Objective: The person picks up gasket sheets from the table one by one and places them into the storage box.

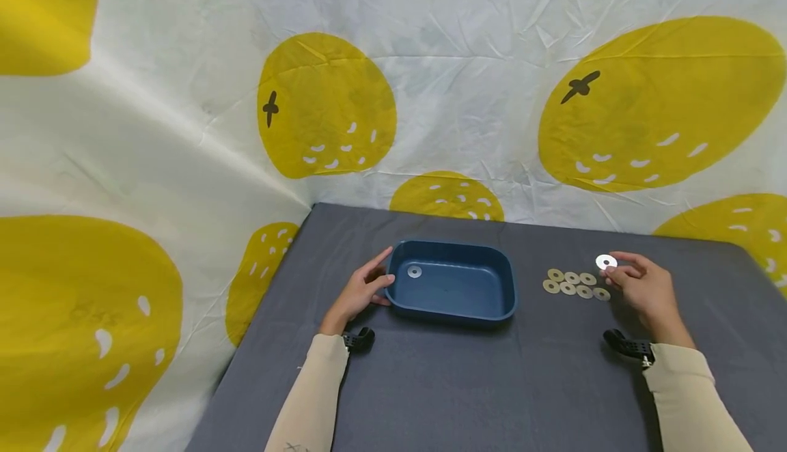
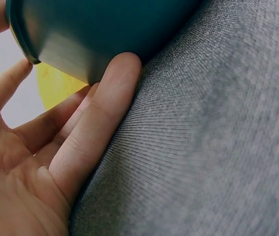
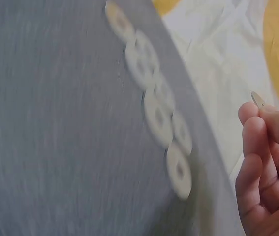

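A flat metal washer (image 1: 606, 262) is pinched between the thumb and fingertips of my right hand (image 1: 644, 291), raised over the table. In the right wrist view this washer (image 3: 257, 99) appears nearly edge-on at the fingertips. Just left of that hand, several more washers (image 1: 568, 289) lie in two touching rows. My left hand (image 1: 363, 289) holds the left end of a blue rectangular tub (image 1: 451, 317), thumb at the rim and fingers along the outer wall (image 2: 105, 44). Inside the tub, a single washer (image 1: 415, 272) lies on the floor near the left end.
Grey cloth (image 1: 443, 384) covers the table. Behind and to the left hangs a white curtain (image 1: 467, 110) printed with yellow fruit. A black wrist camera mount (image 1: 627, 345) is strapped to the right wrist, and another (image 1: 359, 340) to the left.
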